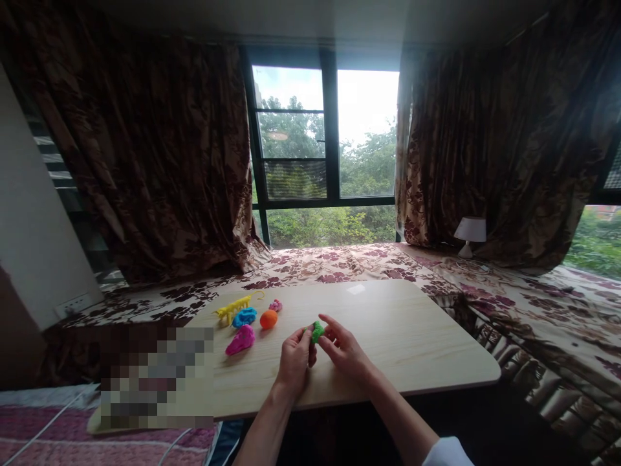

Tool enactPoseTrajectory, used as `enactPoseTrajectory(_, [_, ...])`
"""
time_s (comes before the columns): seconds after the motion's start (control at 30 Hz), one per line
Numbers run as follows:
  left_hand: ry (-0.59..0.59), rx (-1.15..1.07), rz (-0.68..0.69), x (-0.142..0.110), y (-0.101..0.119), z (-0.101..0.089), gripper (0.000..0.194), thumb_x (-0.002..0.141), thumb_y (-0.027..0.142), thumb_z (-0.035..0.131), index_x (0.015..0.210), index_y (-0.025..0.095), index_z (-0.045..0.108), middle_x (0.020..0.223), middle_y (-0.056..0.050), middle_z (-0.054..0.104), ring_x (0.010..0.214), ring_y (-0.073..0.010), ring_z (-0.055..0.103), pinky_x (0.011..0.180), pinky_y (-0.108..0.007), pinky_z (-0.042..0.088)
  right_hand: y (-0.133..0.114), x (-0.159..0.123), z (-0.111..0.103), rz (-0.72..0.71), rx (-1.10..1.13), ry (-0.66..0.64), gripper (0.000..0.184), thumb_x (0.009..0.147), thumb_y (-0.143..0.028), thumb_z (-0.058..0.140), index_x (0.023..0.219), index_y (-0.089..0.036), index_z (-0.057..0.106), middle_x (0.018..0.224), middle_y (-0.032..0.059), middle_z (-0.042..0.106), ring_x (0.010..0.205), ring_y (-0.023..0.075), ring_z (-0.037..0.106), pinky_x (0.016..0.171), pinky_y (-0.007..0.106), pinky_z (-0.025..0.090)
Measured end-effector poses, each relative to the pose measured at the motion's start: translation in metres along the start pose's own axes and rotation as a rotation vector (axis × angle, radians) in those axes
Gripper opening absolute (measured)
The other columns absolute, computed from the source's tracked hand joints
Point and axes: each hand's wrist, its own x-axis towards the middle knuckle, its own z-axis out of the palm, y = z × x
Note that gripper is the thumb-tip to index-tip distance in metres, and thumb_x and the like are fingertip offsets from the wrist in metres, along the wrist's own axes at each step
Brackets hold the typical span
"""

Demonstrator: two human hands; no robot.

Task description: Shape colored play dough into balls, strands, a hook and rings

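Left fingers [308,338] clamped on small bright-green lump [317,332], bumpy, irregular; right fingers [336,325] against it, grip unclear.

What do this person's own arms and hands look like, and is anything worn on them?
They are ordinary human arms with five-fingered hands, not machinery. The left hand and right hand show no gloves, rings or watches. A plain white sleeve shows on the right arm; the left arm is bare as far as the picture shows.
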Motion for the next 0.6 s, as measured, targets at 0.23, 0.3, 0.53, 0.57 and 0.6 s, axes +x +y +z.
enactPoseTrajectory(0.23, [-0.055, 0.150, -0.019, -0.005, 0.002, 0.005, 0.039, 0.070, 0.055, 0.050, 0.060, 0.017, 0.050, 0.041, 0.007, 0.041, 0.035, -0.0063, 0.035, 0.035, -0.020, 0.022, 0.001, 0.000, 0.002, -0.056, -0.224, 0.142, 0.014, 0.078, -0.024, 0.048, 0.085, -0.017, 0.058, 0.067, -0.0004, 0.056, 0.057, 0.0112, 0.048, 0.056, 0.022, 0.039])
enactPoseTrajectory(0.3, [-0.082, 0.196, 0.006, -0.006, 0.002, 0.006, 0.038, 0.070, 0.054, 0.050, 0.060, 0.017, 0.051, 0.041, 0.006, 0.042, 0.036, -0.0068, 0.036, 0.036, -0.020, 0.023, 0.003, 0.001, 0.003, -0.053, -0.311, 0.187, 0.013, 0.080, -0.024, 0.045, 0.074, -0.018, 0.056, 0.062, -0.0012, 0.054, 0.054, 0.0111, 0.045, 0.053, 0.022, 0.036])
enactPoseTrajectory(0.53, [-0.081, 0.054, -0.031, -0.002, -0.001, 0.006, 0.031, 0.070, 0.048, 0.055, 0.065, 0.017, 0.050, 0.046, 0.009, 0.036, 0.038, -0.0048, 0.031, 0.037, -0.017, 0.021, -0.003, 0.002, 0.005, -0.097, -0.372, 0.192, 0.020, 0.085, -0.023, 0.037, 0.077, -0.020, 0.055, 0.068, 0.0006, 0.056, 0.061, 0.0128, 0.049, 0.058, 0.022, 0.036])
enactPoseTrajectory(0.57, [-0.063, 0.030, -0.031, -0.002, -0.001, 0.005, 0.030, 0.070, 0.046, 0.055, 0.066, 0.017, 0.051, 0.047, 0.008, 0.037, 0.039, -0.0049, 0.032, 0.037, -0.017, 0.022, -0.005, 0.001, 0.005, -0.129, -0.370, 0.151, 0.018, 0.085, -0.022, 0.037, 0.084, -0.020, 0.055, 0.074, 0.0014, 0.056, 0.066, 0.0133, 0.050, 0.061, 0.023, 0.038])
enactPoseTrajectory(0.6, [-0.045, 0.017, -0.018, -0.001, -0.001, 0.004, 0.029, 0.071, 0.045, 0.055, 0.068, 0.017, 0.052, 0.048, 0.008, 0.039, 0.040, -0.0052, 0.033, 0.038, -0.017, 0.024, -0.007, 0.000, 0.006, -0.156, -0.376, 0.108, 0.017, 0.083, -0.021, 0.040, 0.092, -0.021, 0.054, 0.080, 0.0020, 0.056, 0.070, 0.0138, 0.051, 0.064, 0.023, 0.039])
